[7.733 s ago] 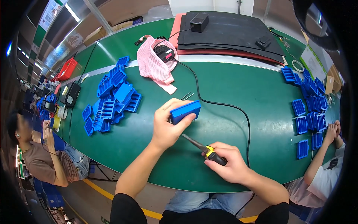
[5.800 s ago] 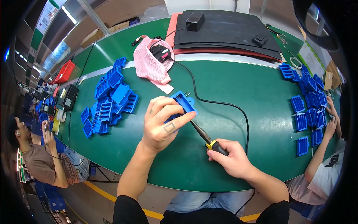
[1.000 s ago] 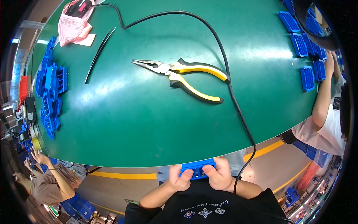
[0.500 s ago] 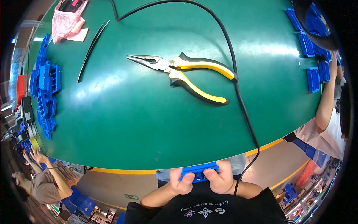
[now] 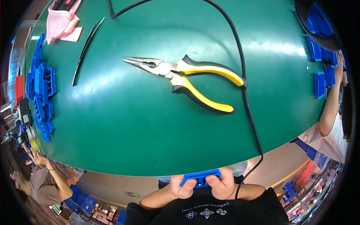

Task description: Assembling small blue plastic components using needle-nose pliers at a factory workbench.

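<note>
Between my two hands, just past the table's near edge, I hold a small blue plastic part with openings along its side. My left hand grips its left end, thumb pressed on the near face. The right end is in my right hand, its thumb laid on the same face. The fingers beneath are hidden. On the table ahead lie long-nose pliers with yellow and black handles spread apart, jaws pointing left. Left of them rest dark, slender tweezers.
Blue plastic parts are piled at the table's left edge, with more at the right. A pink mesh pouch sits far left. A black cable crosses the green table and hangs over its edge. People work on either side.
The pliers, tweezers and pouch sit slightly differently in the picture, as the view has shifted a little. Both hands keep their hold on the blue part, now slightly lower in view.
</note>
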The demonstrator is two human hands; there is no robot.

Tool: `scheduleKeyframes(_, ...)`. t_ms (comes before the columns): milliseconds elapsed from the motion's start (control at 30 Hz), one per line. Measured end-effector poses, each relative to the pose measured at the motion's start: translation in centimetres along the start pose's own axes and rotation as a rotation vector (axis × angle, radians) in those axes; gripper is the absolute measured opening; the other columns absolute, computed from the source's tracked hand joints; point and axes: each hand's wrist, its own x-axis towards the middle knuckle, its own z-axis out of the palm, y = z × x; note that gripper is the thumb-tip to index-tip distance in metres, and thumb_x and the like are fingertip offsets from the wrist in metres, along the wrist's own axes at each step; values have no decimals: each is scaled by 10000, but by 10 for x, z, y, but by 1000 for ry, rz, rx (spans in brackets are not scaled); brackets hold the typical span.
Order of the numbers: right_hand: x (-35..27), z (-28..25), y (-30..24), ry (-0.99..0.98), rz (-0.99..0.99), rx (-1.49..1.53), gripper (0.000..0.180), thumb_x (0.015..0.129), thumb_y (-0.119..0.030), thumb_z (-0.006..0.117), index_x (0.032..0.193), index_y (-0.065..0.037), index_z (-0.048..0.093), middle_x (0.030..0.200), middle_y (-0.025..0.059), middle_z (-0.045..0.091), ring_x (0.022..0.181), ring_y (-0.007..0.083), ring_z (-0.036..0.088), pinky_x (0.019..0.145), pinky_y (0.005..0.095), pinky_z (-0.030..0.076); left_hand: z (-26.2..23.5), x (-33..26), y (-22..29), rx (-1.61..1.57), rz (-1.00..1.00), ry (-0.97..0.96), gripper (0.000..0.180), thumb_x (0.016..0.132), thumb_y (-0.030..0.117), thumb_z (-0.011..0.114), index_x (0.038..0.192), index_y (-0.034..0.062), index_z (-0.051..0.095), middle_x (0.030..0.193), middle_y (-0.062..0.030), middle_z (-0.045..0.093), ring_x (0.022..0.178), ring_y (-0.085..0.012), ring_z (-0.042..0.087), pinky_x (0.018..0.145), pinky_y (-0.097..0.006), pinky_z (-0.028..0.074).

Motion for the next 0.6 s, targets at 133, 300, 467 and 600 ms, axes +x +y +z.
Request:
scheduleKeyframes(133,2,-3,-3,-16,108,170,273,898,-146,587,1103,34,590,1046,124,624,953,212,591,850,340,450,1,2,3,-63,-18,-15,413,921,282,525,1154,-57,558,1133,-146,581,997,-259,563,870,-359,428)
scheduleKeyframes(300,3,-14,1,-200,232,343,322,923,-149,583,1190,28,545,1115,89,601,1011,137,545,873,297,443,-3,-4,1,-68,-95,-36,430,941,318,503,1147,-55,561,1108,-139,591,986,-244,568,855,-347,434)
scheduleKeyframes(467,7,-4,-6,-133,155,259,320,928,-179,572,1176,21,546,1061,67,616,967,133,562,847,291,451,0,0,7,-75,-108,-40,420,957,308,481,1153,-55,560,1084,-127,604,964,-227,574,847,-331,436)
scheduleKeyframes(600,6,-4,-6,-80,147,169,309,940,-223,546,1124,23,576,998,47,638,913,121,574,810,278,457,3,2,11,-91,-82,-38,398,966,280,466,1157,-56,560,1083,-122,607,940,-210,571,830,-318,437)
